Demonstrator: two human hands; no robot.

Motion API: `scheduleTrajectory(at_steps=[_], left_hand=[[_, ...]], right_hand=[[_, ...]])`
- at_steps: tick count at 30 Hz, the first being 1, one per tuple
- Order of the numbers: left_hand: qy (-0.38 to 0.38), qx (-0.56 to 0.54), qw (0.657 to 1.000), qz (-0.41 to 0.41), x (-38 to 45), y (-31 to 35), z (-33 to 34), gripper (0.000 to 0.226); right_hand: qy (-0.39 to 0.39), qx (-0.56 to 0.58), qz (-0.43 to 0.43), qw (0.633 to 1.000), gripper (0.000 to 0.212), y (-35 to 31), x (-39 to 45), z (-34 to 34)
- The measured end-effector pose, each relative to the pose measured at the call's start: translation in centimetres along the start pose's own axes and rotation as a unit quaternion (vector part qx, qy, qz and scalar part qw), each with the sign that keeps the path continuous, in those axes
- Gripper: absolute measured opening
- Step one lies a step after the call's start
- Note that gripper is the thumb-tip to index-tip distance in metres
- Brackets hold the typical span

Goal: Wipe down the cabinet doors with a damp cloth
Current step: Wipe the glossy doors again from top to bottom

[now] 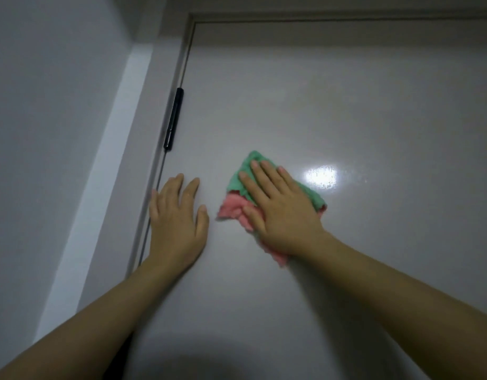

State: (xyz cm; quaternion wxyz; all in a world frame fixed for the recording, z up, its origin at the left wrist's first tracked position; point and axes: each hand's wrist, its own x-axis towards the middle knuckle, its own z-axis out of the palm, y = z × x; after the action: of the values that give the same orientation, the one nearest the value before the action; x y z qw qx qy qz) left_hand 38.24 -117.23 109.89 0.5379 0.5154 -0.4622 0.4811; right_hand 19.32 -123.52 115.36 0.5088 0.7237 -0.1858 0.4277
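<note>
A glossy grey cabinet door [346, 105] fills most of the view. A green and pink cloth [237, 182] lies flat against it near the middle. My right hand [280, 212] presses on the cloth with straight, spread fingers and covers much of it. My left hand [176, 220] rests flat on the bare door to the left of the cloth, close to the door's left edge, fingers straight and holding nothing.
A black hinge [173, 119] sits on the door's left edge above my left hand. A grey wall [45, 105] and a pale frame strip [108, 160] run along the left. A bright light reflection [320, 176] shines on the door right of the cloth.
</note>
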Motion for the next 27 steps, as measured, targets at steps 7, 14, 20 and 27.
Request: scheduleTrajectory(at_steps=[7, 14, 20, 27], left_hand=[[0.02, 0.003, 0.997, 0.077, 0.1, -2.9, -0.8, 0.048], [0.031, 0.016, 0.996, 0.077, 0.1, -4.0, -0.6, 0.057], [0.019, 0.007, 0.998, 0.058, -0.2, -4.3, -0.3, 0.065], [0.025, 0.015, 0.997, 0.066, 0.1, -4.4, -0.2, 0.065]], right_hand=[[0.023, -0.031, 0.198, 0.979, 0.068, 6.3, 7.0, -1.4], [-0.039, -0.03, -0.015, 0.999, 0.07, -3.5, 9.0, 0.5], [-0.017, -0.048, 0.124, 0.991, 0.068, 0.1, 13.4, 0.4], [-0.033, -0.07, 0.022, 0.997, 0.073, -3.9, 11.2, 1.1]])
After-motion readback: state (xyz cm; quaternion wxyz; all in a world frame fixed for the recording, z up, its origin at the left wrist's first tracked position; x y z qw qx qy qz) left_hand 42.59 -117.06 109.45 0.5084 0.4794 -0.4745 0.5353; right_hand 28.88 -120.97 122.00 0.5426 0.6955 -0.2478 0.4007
